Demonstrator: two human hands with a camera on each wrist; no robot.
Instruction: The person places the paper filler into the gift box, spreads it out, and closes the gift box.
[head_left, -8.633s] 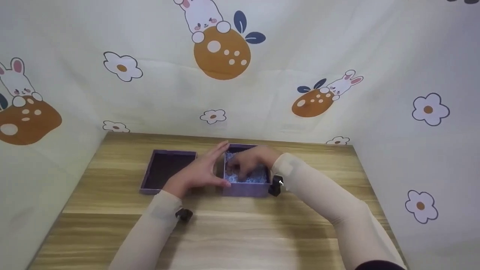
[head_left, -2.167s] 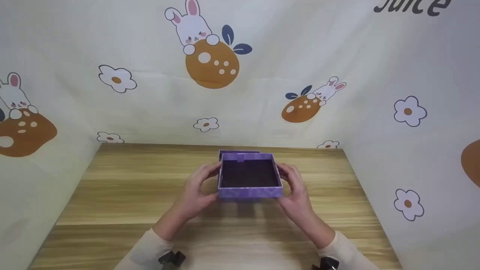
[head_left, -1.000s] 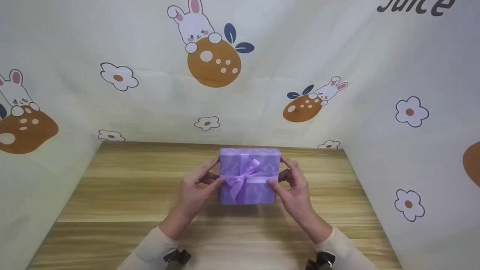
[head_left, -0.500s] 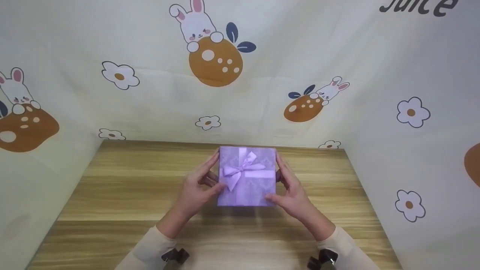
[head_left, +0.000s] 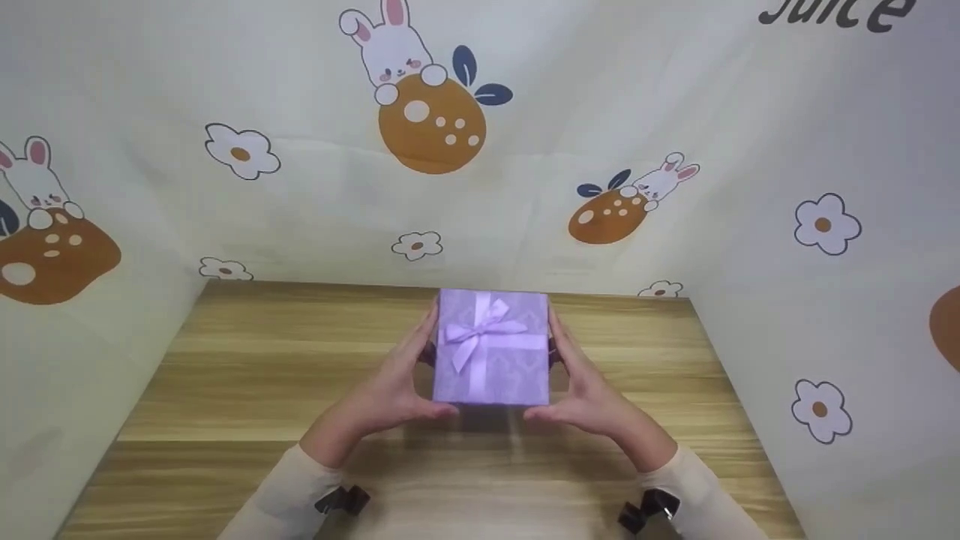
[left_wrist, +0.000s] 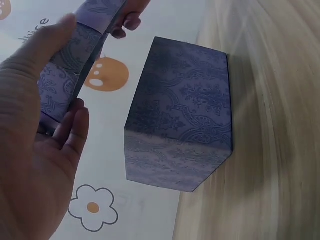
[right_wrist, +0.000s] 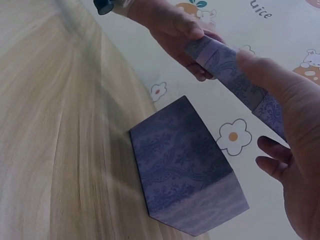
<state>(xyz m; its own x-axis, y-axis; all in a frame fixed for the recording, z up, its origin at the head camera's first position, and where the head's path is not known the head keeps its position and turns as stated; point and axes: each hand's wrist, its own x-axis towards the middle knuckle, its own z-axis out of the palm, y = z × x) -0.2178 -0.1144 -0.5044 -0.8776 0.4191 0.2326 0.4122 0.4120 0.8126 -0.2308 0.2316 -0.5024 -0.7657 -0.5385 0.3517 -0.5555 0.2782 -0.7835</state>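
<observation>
A purple patterned gift box lid (head_left: pixel 493 375), its ribbon bow (head_left: pixel 484 334) facing up, is held level between my two hands in the head view. My left hand (head_left: pixel 382 390) grips its left side, with the thumb at the near edge. On the opposite side my right hand (head_left: pixel 592 397) grips it the same way. Both wrist views show the gift box base (left_wrist: pixel 185 95) standing on the table below the lid (right_wrist: pixel 227 72), with a gap between them. From the head the lid hides the base, and the base's inside is out of sight.
A wood-grain table (head_left: pixel 262 375) spreads around the box. Pale cloth with rabbits, oranges and flowers hangs behind it (head_left: pixel 525 187) and at both sides. Black wrist cameras sit on both sleeves (head_left: pixel 277 495).
Earlier the lid lay left of the base while my right hand was in its blue shredded filling. Both hands then lifted the lid and turned it bow side up; now my thumbs sit at its near edge.
</observation>
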